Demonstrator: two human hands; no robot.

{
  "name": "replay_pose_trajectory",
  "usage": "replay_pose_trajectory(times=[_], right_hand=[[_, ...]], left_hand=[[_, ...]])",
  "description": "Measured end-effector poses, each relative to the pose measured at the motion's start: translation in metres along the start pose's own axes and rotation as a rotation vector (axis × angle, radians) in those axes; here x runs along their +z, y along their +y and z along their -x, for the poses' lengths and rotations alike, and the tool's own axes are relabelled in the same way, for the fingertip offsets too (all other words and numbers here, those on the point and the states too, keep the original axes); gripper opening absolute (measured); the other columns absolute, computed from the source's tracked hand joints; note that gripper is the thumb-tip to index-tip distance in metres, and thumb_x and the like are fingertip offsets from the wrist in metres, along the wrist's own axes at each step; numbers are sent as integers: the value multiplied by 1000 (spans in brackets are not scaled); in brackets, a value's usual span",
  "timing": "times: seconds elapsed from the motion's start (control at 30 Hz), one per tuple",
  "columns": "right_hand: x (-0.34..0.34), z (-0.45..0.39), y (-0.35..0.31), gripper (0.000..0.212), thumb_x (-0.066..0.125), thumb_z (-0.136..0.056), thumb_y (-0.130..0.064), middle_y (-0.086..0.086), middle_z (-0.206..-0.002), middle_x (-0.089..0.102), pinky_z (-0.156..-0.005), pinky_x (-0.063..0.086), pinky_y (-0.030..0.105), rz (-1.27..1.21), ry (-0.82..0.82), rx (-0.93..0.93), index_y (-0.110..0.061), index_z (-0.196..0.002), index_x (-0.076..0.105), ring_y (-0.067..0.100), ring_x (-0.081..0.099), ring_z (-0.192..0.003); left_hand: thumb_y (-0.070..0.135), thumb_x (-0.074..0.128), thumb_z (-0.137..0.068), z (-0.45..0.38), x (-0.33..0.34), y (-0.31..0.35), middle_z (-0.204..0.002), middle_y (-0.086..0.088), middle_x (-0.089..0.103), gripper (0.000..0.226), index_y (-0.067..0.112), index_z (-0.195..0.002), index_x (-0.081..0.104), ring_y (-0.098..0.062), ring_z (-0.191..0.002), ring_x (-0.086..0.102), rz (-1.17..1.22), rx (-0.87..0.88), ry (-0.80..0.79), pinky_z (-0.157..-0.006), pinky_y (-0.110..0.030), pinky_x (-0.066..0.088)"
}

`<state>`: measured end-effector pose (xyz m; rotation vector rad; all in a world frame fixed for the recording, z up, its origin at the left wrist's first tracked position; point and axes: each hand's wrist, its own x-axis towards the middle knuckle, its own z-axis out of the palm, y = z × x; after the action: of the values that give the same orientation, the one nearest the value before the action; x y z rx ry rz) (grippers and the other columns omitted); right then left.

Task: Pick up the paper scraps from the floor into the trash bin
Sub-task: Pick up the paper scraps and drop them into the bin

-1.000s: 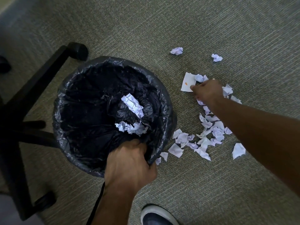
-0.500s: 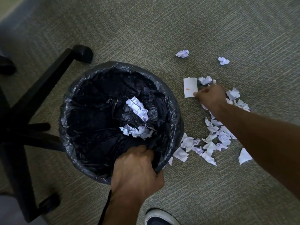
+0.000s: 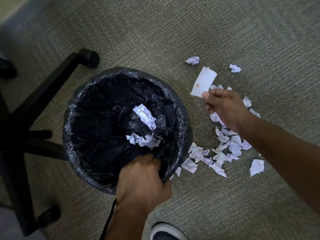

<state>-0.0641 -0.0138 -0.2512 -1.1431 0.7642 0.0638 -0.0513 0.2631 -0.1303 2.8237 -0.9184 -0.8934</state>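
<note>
Left hand (image 3: 142, 184) grips the near rim of the trash bin (image 3: 86, 172), fingers curled over the edge of its black bag liner (image 3: 97, 118); a few crumpled papers (image 3: 144, 129) lie inside. Right hand (image 3: 225, 108) pinches a flat white slip (image 3: 203, 82) with a small orange mark between thumb and curled fingers, held above the carpet (image 3: 225, 205) just right of the bin. Loose paper scraps (image 3: 223, 149) lie scattered on the carpet beneath and beside that hand; chair base (image 3: 43, 96) left, shoe (image 3: 164, 232) at bottom edge.
</note>
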Motion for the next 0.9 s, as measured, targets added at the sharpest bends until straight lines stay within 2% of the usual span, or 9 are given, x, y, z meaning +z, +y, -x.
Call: replay_pose_trajectory(times=[0.17,0.27,0.33,0.43,0.57,0.67,0.77,0.83,0.9], right_hand=[[41,16,-52,7,70,-85,-16,3,-75,63,-54,45,21,-126,-273,-138,-10,-86,67,15,55,-65],[64,23,-74,8,72,-84,-11,-1,-71,66,-53,47,17,87,-435,-189,-7,-86,66,10,56,-59],[73,26,-88,8,77,-82,-9,-4,-69,68,-56,48,15,273,-472,-218,-7,-85,69,5,56,-56],[81,27,-105,16,85,-77,-16,-2,-77,72,-67,52,21,461,-531,-272,-9,-89,77,10,59,-66],[84,28,-107,29,89,-72,-23,-1,-76,66,-60,44,21,571,-570,-311,-12,-97,79,12,51,-63],[78,25,-92,27,84,-79,-20,3,-78,68,-60,48,17,411,-444,-359,-5,-100,74,10,55,-62],[58,4,-64,25,77,-87,-27,-2,-78,67,-59,51,23,380,-113,-366,-5,-98,71,6,57,-61],[23,-20,-39,29,77,-86,-37,-4,-88,70,-72,57,33,559,133,-296,-14,-104,71,7,62,-73],[-20,-40,-19,51,74,-82,-50,2,-116,68,-97,51,42,982,275,-255,-21,-123,64,16,63,-104]], left_hand=[[45,48,-58,0,-1,0,-62,12,36,22,23,-59,51,-17,-56,53,-1,-15,-22,-49,-21,29],[42,51,-57,0,-2,0,-62,10,46,21,21,-59,54,-17,-55,54,-2,-17,-36,-49,-20,28],[40,53,-56,0,-3,0,-61,10,49,20,21,-58,54,-17,-54,54,-3,-19,-38,-48,-20,27],[42,47,-57,-1,-3,1,-60,10,49,22,21,-57,53,-18,-52,53,5,-20,-22,-47,-20,27],[43,44,-58,-1,-3,2,-60,9,48,24,20,-56,51,-19,-51,53,34,-19,2,-46,-20,30],[43,43,-59,-1,-2,2,-60,8,50,26,20,-57,54,-20,-51,54,37,-24,3,-46,-20,33],[44,42,-59,-1,-2,2,-60,6,51,29,19,-56,54,-22,-52,55,24,-21,4,-46,-23,34],[45,41,-59,-1,-2,2,-60,6,51,30,19,-57,54,-22,-54,55,16,-23,-1,-46,-24,35],[46,40,-60,-1,-2,2,-61,6,51,30,20,-57,54,-21,-54,54,9,-23,-6,-47,-23,33]])
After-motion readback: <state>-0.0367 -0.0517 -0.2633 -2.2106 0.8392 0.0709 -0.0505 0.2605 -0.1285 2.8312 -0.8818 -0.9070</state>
